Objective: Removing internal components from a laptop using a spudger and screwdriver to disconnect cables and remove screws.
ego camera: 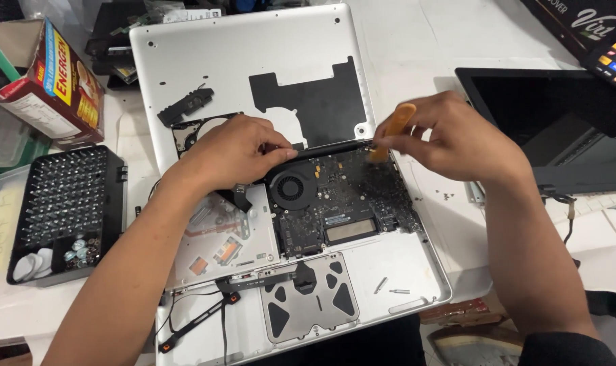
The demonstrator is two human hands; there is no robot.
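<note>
Nearest us lies the silver trackpad plate with black triangular pads (306, 295), at the bottom edge of the opened silver aluminium laptop shell (416, 261); two small loose screws (389, 287) sit just to its 3 o'clock, seemingly set aside on the bare metal. Beyond it we see the dark logic board with its round black fan (335, 196), bared because the bottom cover is off.

Our left hand (233, 152), at the board's 10 o'clock, curls its fingers down onto the black hinge bar, apparently steadying the shell; what it pinches, if anything, we cannot tell. Our right hand (457, 139) closes thumb and fingers around the orange plastic pry tool (393, 129). Its long axis runs from 1 o'clock down to 7 o'clock, tip pointing down at the board's top right corner, likely for leverage.

At 9 o'clock stands a black screwdriver bit tray (67, 203); farther, the removed silver bottom cover (240, 61).
</note>
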